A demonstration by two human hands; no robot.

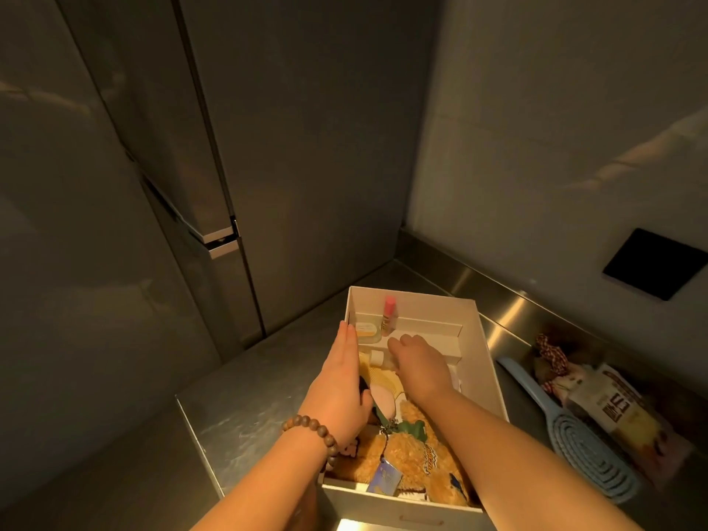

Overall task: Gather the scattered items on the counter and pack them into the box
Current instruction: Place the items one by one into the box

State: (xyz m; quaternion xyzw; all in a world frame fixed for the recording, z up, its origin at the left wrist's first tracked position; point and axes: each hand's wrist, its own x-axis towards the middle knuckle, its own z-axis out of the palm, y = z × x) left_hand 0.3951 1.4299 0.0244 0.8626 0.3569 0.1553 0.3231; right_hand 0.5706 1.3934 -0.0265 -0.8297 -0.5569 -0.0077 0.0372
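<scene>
On the steel counter [245, 412], the flat left hand [339, 381] steadies the box [486, 362] while the right hand [417, 362], grip hidden, arranges contents; next, fetch the blue brush [574, 435].

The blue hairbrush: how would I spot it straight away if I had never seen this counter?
Find the white box on the steel counter. Just right of it, outside the box, lies the blue hairbrush, its handle pointing toward the wall. It is the only pale blue thing, with ridged oval rings on its head.
</scene>
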